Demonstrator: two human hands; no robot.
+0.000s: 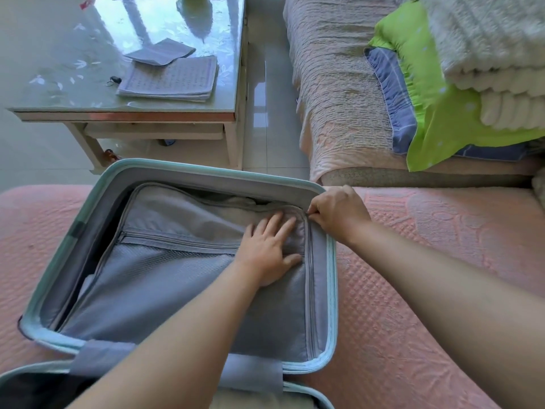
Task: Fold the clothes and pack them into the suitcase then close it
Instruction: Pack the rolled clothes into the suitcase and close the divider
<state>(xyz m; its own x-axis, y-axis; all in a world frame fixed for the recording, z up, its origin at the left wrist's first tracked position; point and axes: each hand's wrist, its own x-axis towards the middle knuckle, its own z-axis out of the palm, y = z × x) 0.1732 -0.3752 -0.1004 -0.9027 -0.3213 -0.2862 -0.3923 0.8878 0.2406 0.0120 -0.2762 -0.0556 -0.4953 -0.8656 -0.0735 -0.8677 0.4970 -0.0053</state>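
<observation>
R hand (336, 215) pinches zip pull (310, 214) at divider (177, 284) far-right corner; L hand (271, 249) flat, pressing divider; open track (206, 193) runs leftward.

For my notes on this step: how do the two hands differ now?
The left hand lies flat with straight fingers, while the right hand has curled fingers. The left hand presses the grey lining panel; the right hand pinches the zipper at the panel's corner. Both work inside the open suitcase.
</observation>
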